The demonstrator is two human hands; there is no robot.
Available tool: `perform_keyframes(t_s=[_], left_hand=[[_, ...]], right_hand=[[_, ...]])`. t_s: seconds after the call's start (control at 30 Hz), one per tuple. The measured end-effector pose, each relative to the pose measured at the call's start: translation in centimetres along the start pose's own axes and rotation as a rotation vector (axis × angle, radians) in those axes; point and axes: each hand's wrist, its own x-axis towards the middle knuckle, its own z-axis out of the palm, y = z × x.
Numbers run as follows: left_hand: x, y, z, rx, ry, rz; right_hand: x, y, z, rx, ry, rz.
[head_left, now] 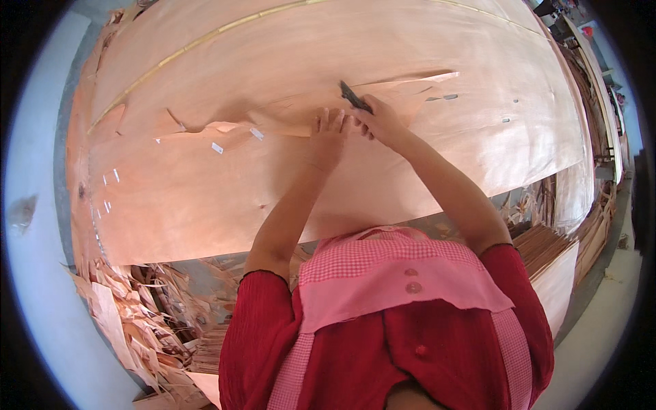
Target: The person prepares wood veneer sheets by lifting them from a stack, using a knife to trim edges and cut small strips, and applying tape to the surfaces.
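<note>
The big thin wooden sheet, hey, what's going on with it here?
The person's right hand grips a dark tool over the middle of the thin wooden sheet. The left hand lies on the sheet close beside it, fingers spread. Ragged, lifted edges show on both sides of the hands. A slim yellowish rod lies across the far part, and wood scraps are heaped at the lower left.

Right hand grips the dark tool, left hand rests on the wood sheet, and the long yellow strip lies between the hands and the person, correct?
One part is wrong. The right hand grips the dark tool and the left hand rests on the wood sheet, but the head view shows the long yellow strip beyond both hands.
</note>
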Motion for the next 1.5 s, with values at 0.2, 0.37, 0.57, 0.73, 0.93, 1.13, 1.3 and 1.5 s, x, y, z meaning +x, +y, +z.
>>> perform_keyframes(t_s=[0.2, 0.37, 0.57, 0.73, 0.93, 1.13, 1.3, 1.5], left_hand=[[0.9, 1.1, -2.6, -0.517, 0.116, -0.36], [1.4, -4.2, -2.1, -0.283, 0.256, -0.634], [1.8, -3.9, -1.2, -0.207, 0.495, -0.711], [1.3, -4.5, -0.1, -0.048, 0.358, -0.616], [2.3, -2.8, -0.9, -0.126, 0.347, -0.826], [3.1, -2.3, -2.2, -0.06, 0.262, -0.841], [3.3, -2.1, -2.3, -0.142, 0.296, -0.925], [3.7, -2.1, -2.3, -0.224, 0.349, -0.954]], right_hand=[[5.3, 3.9, -1.1, 0.257, -0.122, 0.197], [5.6, 2.4, 0.5, -0.273, -0.151, 0.026], [5.7, 2.0, 5.0, -0.815, -0.057, -0.564], [6.5, 1.7, 5.5, -1.089, -0.048, -0.565], [6.9, -0.2, 0.7, -1.129, -0.29, -0.551], [11.9, -2.8, -5.6, -1.374, -0.661, -0.494], [13.4, -1.4, -5.8, -1.078, -0.571, -0.647], [14.8, -1.7, 1.8, -1.138, -0.55, -0.769]])
